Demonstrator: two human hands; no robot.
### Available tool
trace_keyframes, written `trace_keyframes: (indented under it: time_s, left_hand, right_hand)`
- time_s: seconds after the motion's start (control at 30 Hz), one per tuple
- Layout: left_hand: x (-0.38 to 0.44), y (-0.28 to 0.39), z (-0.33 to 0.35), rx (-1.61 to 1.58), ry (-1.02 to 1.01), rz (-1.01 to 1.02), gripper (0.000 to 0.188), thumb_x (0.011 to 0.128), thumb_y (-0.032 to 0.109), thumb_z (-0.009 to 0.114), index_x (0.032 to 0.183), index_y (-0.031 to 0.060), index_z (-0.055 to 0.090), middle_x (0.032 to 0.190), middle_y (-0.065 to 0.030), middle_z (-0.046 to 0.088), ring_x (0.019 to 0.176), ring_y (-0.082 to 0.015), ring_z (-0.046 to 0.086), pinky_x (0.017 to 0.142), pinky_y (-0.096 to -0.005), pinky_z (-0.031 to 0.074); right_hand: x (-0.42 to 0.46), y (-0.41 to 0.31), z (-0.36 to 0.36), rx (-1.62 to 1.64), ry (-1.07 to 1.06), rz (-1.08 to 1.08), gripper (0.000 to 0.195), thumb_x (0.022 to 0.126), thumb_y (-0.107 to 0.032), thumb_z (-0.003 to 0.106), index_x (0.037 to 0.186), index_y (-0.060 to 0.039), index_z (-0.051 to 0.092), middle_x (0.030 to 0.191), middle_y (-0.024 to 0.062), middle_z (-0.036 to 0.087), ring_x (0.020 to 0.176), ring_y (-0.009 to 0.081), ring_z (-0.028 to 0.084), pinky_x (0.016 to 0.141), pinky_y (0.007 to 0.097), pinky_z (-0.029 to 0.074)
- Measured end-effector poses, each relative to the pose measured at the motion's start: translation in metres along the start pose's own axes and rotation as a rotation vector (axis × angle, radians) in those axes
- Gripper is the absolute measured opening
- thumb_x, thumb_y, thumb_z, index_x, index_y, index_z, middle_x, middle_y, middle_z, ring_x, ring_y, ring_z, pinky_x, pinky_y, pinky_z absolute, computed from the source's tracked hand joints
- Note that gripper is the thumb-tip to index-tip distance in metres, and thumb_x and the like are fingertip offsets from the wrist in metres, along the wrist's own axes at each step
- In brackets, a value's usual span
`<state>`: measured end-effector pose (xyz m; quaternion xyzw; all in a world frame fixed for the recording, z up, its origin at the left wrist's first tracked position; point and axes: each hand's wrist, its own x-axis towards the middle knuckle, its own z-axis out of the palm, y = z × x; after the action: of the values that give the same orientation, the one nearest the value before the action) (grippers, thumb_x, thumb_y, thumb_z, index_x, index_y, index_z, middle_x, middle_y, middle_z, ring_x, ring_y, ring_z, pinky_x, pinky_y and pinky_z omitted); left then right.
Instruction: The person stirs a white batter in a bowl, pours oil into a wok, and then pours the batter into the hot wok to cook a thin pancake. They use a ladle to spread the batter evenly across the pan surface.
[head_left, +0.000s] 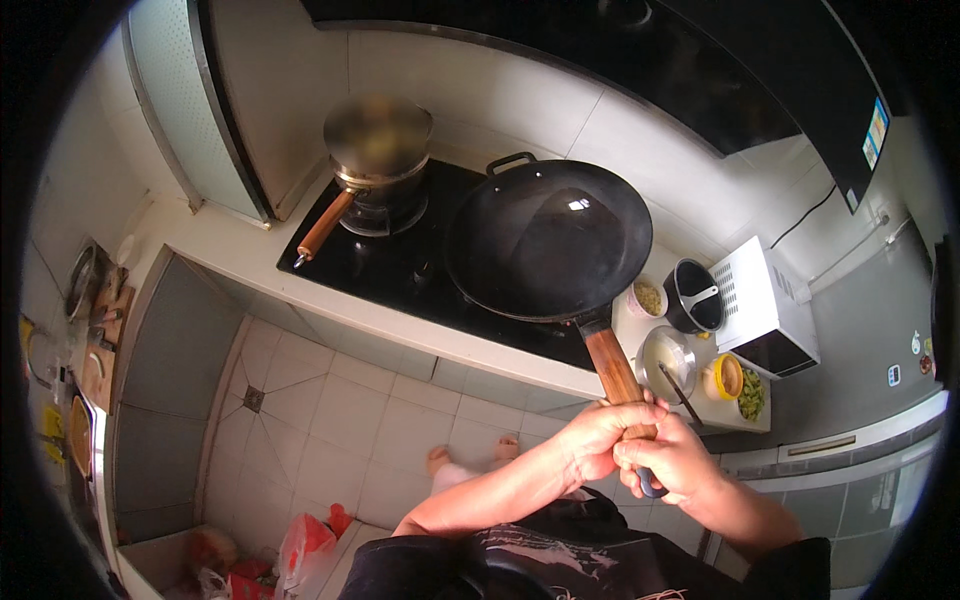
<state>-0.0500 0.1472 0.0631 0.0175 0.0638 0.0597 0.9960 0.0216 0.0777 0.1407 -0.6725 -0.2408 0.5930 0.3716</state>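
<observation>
Both of my hands grip the wooden handle of a large black wok. My left hand wraps around the middle of the handle, and my right hand is closed around its end, touching the left. The wok is at the right side of a black glass cooktop; whether it rests on the burner or is lifted cannot be told. Its inside is dark and shiny, with no food visible in it. On the left burner stands a saucepan with a wooden handle, its top blurred.
Right of the cooktop are a bowl of chopped food, a black pot, a metal bowl with chopsticks, a yellow-rimmed container, chopped greens and a white microwave. A range hood hangs above. Plastic bags lie lower left.
</observation>
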Motion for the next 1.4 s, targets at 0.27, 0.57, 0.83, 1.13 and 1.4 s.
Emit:
trace_keyframes:
  time_s: [0.27, 0.57, 0.83, 1.13, 1.4]
  left_hand:
    - [-0.001, 0.002, 0.0, -0.069, 0.001, -0.003, 0.014, 0.072, 0.005, 0.061, 0.083, 0.0082, 0.052, 0.086, -0.0032, 0.055, 0.08, -0.0169, 0.054, 0.067, -0.0332, 0.047]
    - [-0.015, 0.009, 0.015, -0.023, 0.052, 0.004, 0.016, 0.074, 0.011, 0.061, 0.087, 0.0052, 0.054, 0.08, -0.0086, 0.055, 0.073, -0.0194, 0.056, 0.058, -0.035, 0.049]
    - [-0.032, 0.012, 0.025, 0.065, 0.181, 0.079, 0.022, 0.072, 0.009, 0.063, 0.089, 0.0014, 0.052, 0.079, -0.0093, 0.054, 0.073, -0.0179, 0.055, 0.058, -0.031, 0.048]
    - [-0.027, 0.009, 0.029, 0.066, 0.128, 0.152, 0.018, 0.072, 0.008, 0.061, 0.087, 0.005, 0.051, 0.086, -0.0085, 0.053, 0.075, -0.0197, 0.055, 0.061, -0.0333, 0.05]
    - [0.001, 0.003, 0.035, -0.075, -0.104, 0.064, 0.014, 0.073, 0.001, 0.059, 0.081, 0.0085, 0.05, 0.089, -0.0027, 0.052, 0.085, -0.0153, 0.051, 0.077, -0.0311, 0.043]
  right_hand:
    - [-0.002, -0.018, 0.008, -0.033, 0.001, 0.054, 0.01, 0.073, 0.002, 0.048, 0.081, 0.0009, 0.042, 0.055, 0.0056, 0.047, 0.04, 0.0126, 0.049, 0.032, 0.0239, 0.039]
    - [-0.003, -0.025, 0.005, 0.095, -0.09, 0.095, 0.01, 0.074, -0.001, 0.049, 0.083, 0.0017, 0.046, 0.057, 0.0051, 0.048, 0.043, 0.0124, 0.05, 0.034, 0.0235, 0.041]
    - [-0.001, -0.021, 0.007, 0.078, -0.222, 0.146, 0.024, 0.075, 0.0, 0.049, 0.097, 0.0006, 0.041, 0.06, 0.0086, 0.048, 0.045, 0.0168, 0.05, 0.036, 0.0264, 0.041]
    - [-0.009, -0.026, 0.008, 0.119, -0.24, 0.04, 0.034, 0.075, 0.003, 0.049, 0.104, -0.0043, 0.035, 0.06, 0.0074, 0.048, 0.045, 0.0155, 0.051, 0.037, 0.0263, 0.042]
    - [-0.018, -0.045, -0.012, -0.05, -0.153, 0.099, 0.024, 0.074, 0.002, 0.05, 0.095, -0.0011, 0.039, 0.06, 0.0069, 0.048, 0.043, 0.0144, 0.049, 0.036, 0.0263, 0.041]
